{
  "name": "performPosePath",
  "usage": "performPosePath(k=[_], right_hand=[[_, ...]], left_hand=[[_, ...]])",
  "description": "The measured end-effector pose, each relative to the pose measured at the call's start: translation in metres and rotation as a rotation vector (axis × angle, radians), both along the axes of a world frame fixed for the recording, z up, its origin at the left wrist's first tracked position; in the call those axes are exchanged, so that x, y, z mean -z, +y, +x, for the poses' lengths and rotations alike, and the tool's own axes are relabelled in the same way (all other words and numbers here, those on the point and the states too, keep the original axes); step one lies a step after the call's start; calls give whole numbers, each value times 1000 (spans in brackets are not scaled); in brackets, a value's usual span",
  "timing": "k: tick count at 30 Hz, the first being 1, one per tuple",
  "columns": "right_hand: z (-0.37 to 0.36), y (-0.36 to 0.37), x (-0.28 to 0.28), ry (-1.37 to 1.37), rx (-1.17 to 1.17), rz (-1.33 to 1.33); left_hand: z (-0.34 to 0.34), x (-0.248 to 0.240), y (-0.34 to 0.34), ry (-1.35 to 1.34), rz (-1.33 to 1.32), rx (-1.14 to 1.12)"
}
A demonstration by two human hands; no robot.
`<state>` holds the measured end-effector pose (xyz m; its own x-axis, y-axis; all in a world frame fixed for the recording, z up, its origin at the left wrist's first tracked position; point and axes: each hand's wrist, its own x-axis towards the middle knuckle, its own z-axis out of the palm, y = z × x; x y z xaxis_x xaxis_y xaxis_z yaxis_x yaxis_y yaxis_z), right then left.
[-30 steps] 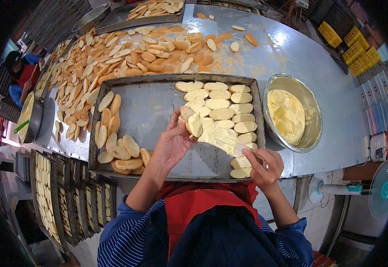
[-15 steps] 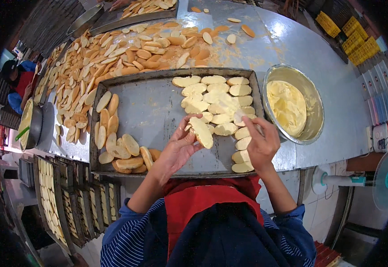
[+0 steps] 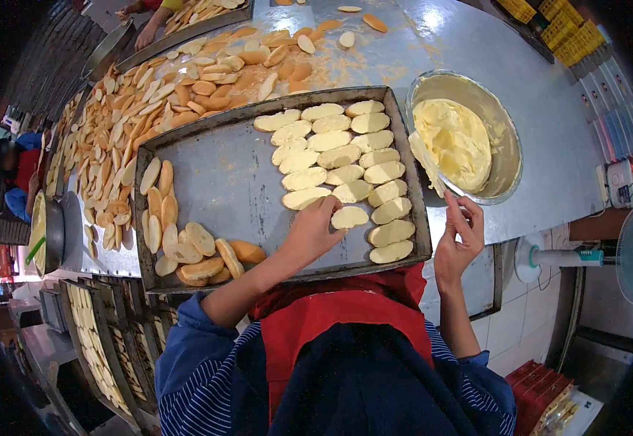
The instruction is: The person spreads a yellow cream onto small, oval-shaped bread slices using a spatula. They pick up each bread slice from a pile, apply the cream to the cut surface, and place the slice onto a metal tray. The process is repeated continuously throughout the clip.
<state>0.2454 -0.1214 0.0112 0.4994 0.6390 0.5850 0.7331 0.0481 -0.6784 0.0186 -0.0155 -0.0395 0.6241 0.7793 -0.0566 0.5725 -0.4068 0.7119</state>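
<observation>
In the black-rimmed metal tray (image 3: pixel 218 163), oval bread slices spread with pale yellow cream (image 3: pixel 329 141) lie in rows on the right side. My left hand (image 3: pixel 310 231) is closed on the left end of a cream-topped bread slice (image 3: pixel 350 217), low against the tray bottom below these rows. Pinched in my right hand (image 3: pixel 459 234) is a spreading spatula (image 3: pixel 428 161), its cream-smeared blade at the left rim of a round metal bowl (image 3: pixel 506 168). Yellow cream (image 3: pixel 456 138) fills much of that bowl. Plain bread slices (image 3: pixel 201 238) are piled in the tray's left part.
A large heap of plain bread slices (image 3: pixel 124 145) covers the table beyond and left of the tray. Another person's hand (image 3: pixel 146 35) shows near a far tray. At left, a co-worker (image 3: pixel 20 173) stands near a second bowl (image 3: pixel 53 232). Racked trays (image 3: pixel 97 341) stand below left.
My left hand has lowered the creamed slice from mid-air into the tray. My right hand has moved right, bringing the spatula from over the tray to the bowl. The view has shifted slightly.
</observation>
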Motion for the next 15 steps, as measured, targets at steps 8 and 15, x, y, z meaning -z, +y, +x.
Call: performPosePath(k=[8,15], right_hand=[[7,-8,-1,-11,47,7],[56,7,-27,-221,150,-157]], left_hand=[[12,-10,-6,139,269,1],[-8,-17,2,56,339,-167]])
